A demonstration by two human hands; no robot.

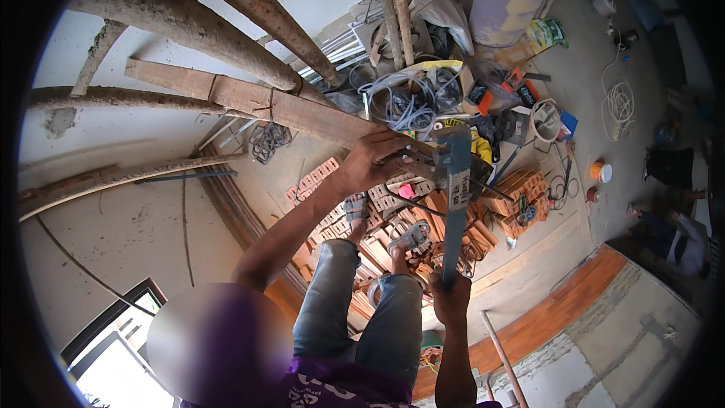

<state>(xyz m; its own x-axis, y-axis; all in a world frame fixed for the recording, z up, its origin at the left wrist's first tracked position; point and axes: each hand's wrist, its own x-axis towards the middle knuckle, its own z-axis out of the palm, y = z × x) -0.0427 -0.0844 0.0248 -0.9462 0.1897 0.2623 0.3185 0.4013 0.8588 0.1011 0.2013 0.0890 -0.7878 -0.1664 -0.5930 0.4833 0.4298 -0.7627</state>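
Hands are both busy: your left hand [375, 157] grips the top of the grey metal bar [455, 204] by the wooden plank [249, 100], your right hand [451, 298] wraps its bottom. It could slip and fall onto the bricks [393, 234] far below.

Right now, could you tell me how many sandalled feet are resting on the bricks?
2: one sandalled foot lies just below the left hand, the other sandalled foot lies beside the grey tool above the right hand.
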